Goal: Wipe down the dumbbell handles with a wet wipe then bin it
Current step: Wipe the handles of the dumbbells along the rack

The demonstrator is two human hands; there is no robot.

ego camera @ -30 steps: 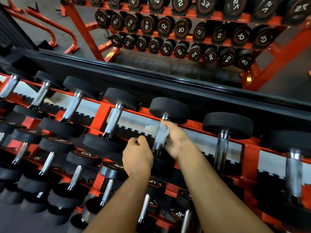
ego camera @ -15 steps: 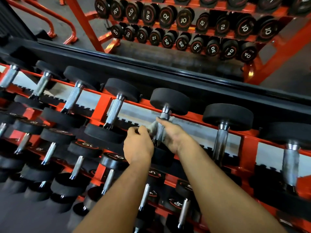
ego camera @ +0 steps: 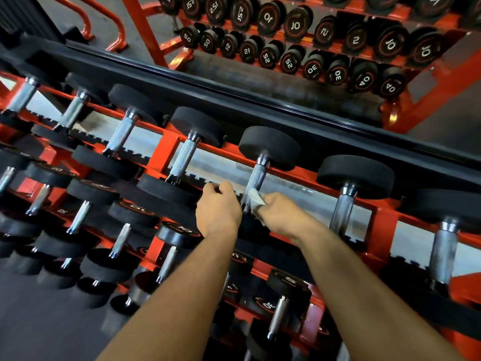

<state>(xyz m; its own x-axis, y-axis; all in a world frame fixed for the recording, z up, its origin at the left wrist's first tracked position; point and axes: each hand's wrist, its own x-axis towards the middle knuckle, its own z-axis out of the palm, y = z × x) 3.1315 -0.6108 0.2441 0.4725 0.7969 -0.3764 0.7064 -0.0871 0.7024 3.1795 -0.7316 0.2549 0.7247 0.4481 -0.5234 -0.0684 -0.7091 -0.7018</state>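
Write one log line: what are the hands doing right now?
step: wiping handle | right hand: holds wet wipe at dumbbell handle low end | left hand: curled beside it | bin: unseen

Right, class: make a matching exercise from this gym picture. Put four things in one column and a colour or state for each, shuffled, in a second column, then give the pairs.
Things:
1. wet wipe
2. left hand
3. rack rail
4. dumbbell handle

States:
A. orange
B. curled, no wipe in it
C. silver and knurled
D. white, pinched in the right hand against the handle's lower end

Pairs: 1-D, 2-B, 3-A, 4-C
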